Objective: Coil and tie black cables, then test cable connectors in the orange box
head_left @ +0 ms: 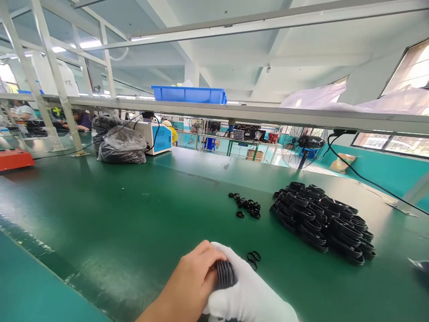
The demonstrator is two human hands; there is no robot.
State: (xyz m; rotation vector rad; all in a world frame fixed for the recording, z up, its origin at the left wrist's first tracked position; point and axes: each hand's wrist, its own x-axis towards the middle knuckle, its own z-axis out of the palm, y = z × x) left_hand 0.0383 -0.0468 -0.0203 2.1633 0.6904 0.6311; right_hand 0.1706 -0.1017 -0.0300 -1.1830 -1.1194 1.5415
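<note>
A ribbed black cable coil (225,273) is gripped between my two hands low in the view, just above the green tabletop. My bare left hand (191,279) presses its fingers against the coil's left side. Around the right side wraps my right hand (246,290), in a white glove, with the thumb below and the fingers above. The lower end of the coil is mostly hidden by the hands. Just beyond the glove lie a few small black loops (254,258). Farther off is a scatter of similar small black loops (248,205).
A large pile of black coils (321,219) stands on the green table (150,214) at right. Black plastic bags (120,143), a white-and-blue machine (157,136) and a fan (303,145) stand behind. A blue tray (189,95) sits on the overhead shelf. People work at far left.
</note>
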